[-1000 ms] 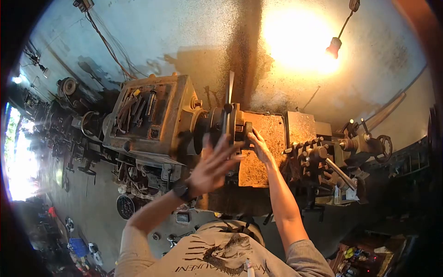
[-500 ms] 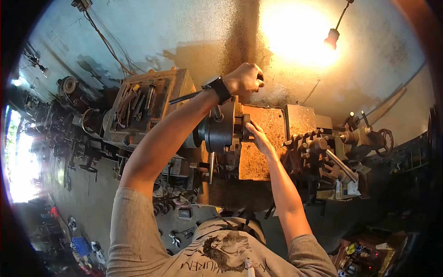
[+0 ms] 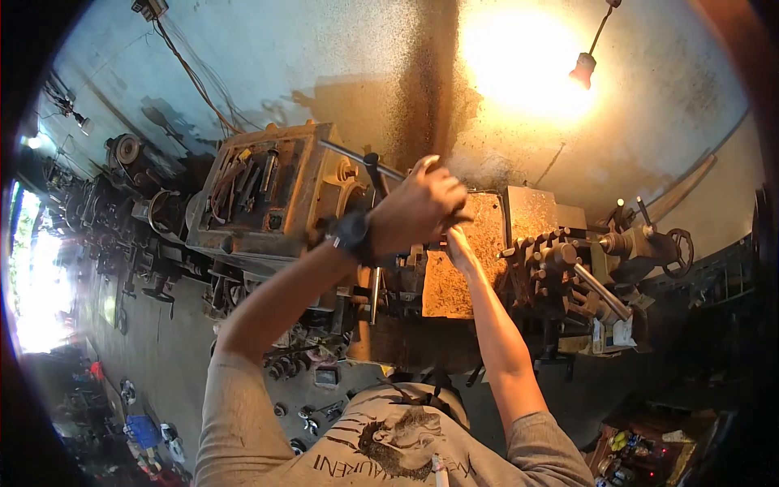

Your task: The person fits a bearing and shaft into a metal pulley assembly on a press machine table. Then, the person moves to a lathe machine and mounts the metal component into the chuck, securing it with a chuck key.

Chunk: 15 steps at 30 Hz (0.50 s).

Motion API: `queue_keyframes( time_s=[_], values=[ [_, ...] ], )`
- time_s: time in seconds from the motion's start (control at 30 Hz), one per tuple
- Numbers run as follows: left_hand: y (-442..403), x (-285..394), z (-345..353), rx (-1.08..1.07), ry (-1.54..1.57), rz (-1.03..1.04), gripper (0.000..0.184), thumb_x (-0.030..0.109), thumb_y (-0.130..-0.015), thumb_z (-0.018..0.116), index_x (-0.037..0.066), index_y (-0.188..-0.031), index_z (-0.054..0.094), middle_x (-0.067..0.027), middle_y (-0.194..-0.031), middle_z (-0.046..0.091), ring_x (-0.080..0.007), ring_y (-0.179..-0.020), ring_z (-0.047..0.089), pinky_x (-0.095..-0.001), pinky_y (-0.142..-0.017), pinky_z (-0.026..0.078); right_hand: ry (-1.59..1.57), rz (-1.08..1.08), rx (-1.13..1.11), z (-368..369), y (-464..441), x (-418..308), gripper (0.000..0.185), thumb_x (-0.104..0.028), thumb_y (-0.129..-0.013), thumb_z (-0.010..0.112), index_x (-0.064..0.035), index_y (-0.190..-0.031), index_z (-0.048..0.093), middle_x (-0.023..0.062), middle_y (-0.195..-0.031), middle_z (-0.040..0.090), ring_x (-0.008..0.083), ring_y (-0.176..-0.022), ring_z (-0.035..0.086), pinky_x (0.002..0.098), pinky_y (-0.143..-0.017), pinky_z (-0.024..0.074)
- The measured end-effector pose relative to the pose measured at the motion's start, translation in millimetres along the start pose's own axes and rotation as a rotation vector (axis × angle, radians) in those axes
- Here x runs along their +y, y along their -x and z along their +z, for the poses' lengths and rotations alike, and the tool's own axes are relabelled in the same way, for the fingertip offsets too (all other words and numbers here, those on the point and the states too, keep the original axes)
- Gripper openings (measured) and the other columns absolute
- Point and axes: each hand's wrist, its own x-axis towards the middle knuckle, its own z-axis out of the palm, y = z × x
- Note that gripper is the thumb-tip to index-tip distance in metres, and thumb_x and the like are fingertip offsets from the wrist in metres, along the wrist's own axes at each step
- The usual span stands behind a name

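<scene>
My left hand point(image 3: 426, 199), with a dark watch on the wrist, is curled around the right end of the long bar of a lathe chuck key point(image 3: 349, 151). The bar slopes down to the right, and its end disappears into the fist. Below that fist my right hand point(image 3: 462, 252) reaches up, its fingers close together against a dark metal piece at the chuck's face. Those fingertips are partly covered by my left hand. My left hand and forearm hide most of the chuck and the metal piece.
The rusty lathe headstock point(image 3: 312, 183) carries tools on top point(image 3: 243, 183). Metal chips cover a tray point(image 3: 449, 292). A tool post point(image 3: 560, 260) and a tailstock handwheel point(image 3: 677, 250) stand to the right. A lit bulb point(image 3: 583, 71) hangs near the wall.
My left hand has swung down toward me with the bar's right end, while the bar's left end has risen. My right hand stays near the chuck's face.
</scene>
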Motion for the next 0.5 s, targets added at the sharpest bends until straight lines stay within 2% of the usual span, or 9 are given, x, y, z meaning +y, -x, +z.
queue_keyframes(
  time_s=[0.07, 0.1, 0.2, 0.27, 0.4, 0.43, 0.5],
  values=[
    [41, 17, 6, 0.19, 0.037, 0.095, 0.015, 0.019, -0.089, 0.063, 0.005, -0.087, 0.058, -0.0134, -0.105, 0.061, -0.0281, -0.122, 0.051, -0.0558, -0.108, 0.029, -0.103, 0.04, -0.075, -2, 2, 1, 0.087, -0.055, -0.079, 0.067, -0.0045, -0.143, 0.036, 0.0183, -0.144, 0.039, 0.029, -0.134, 0.035, 0.0419, -0.109, 0.0281],
    [59, 22, 9, 0.285, 0.055, 0.144, 0.013, 0.017, -0.089, 0.062, 0.005, -0.088, 0.058, -0.0143, -0.112, 0.06, -0.0286, -0.128, 0.046, -0.0568, -0.11, 0.026, -0.096, 0.064, -0.076, -2, 1, -1, 0.09, -0.057, -0.079, 0.067, -0.004, -0.144, 0.035, 0.0196, -0.144, 0.039, 0.0296, -0.134, 0.036, 0.0445, -0.109, 0.0284],
    [104, 33, 20, 0.442, 0.158, -0.032, 0.008, 0.011, -0.091, 0.058, 0.003, -0.091, 0.057, -0.0195, -0.127, 0.054, -0.0339, -0.133, 0.041, -0.0537, -0.112, 0.026, 0.021, 0.088, -0.019, -5, -8, 7, 0.095, -0.059, -0.077, 0.068, -0.0045, -0.145, 0.032, 0.0199, -0.146, 0.036, 0.0303, -0.135, 0.034, 0.0473, -0.109, 0.0274],
    [132, 35, 34, 0.614, 0.286, -0.268, 0.011, 0.007, -0.094, 0.051, 0.001, -0.101, 0.056, -0.0224, -0.132, 0.05, -0.0353, -0.131, 0.043, -0.0513, -0.107, 0.035, 0.008, 0.101, 0.003, -4, -5, 4, 0.1, -0.061, -0.075, 0.069, -0.006, -0.147, 0.028, 0.0193, -0.148, 0.033, 0.0306, -0.137, 0.032, 0.0498, -0.109, 0.0266],
    [145, 29, 53, 0.908, 0.746, -0.584, 0.026, 0.005, -0.099, 0.041, -0.003, -0.122, 0.051, -0.0262, -0.133, 0.049, -0.0351, -0.124, 0.05, -0.044, -0.099, 0.048, -0.012, 0.14, 0.008, -1, -2, 0, 0.1, -0.061, -0.075, 0.069, -0.0083, -0.148, 0.026, 0.0181, -0.15, 0.031, 0.0304, -0.138, 0.03, 0.0499, -0.108, 0.028],
    [150, 23, 51, 0.874, 0.715, -0.591, 0.033, 0.008, -0.101, 0.038, -0.004, -0.131, 0.046, -0.0249, -0.13, 0.053, -0.0319, -0.12, 0.054, -0.0412, -0.099, 0.048, -0.018, 0.145, -0.001, -1, -1, -2, 0.1, -0.061, -0.075, 0.069, -0.0088, -0.148, 0.026, 0.0179, -0.15, 0.031, 0.0304, -0.138, 0.03, 0.0499, -0.107, 0.0287],
    [153, 21, 40, 0.865, 0.849, -0.58, 0.034, 0.009, -0.101, 0.039, -0.005, -0.131, 0.045, -0.0241, -0.128, 0.055, -0.0309, -0.118, 0.055, -0.0405, -0.099, 0.048, -0.008, 0.136, 0.007, 0, 0, -2, 0.101, -0.061, -0.074, 0.07, -0.0097, -0.149, 0.026, 0.0174, -0.15, 0.031, 0.0303, -0.138, 0.03, 0.0498, -0.106, 0.0302]
  ],
)
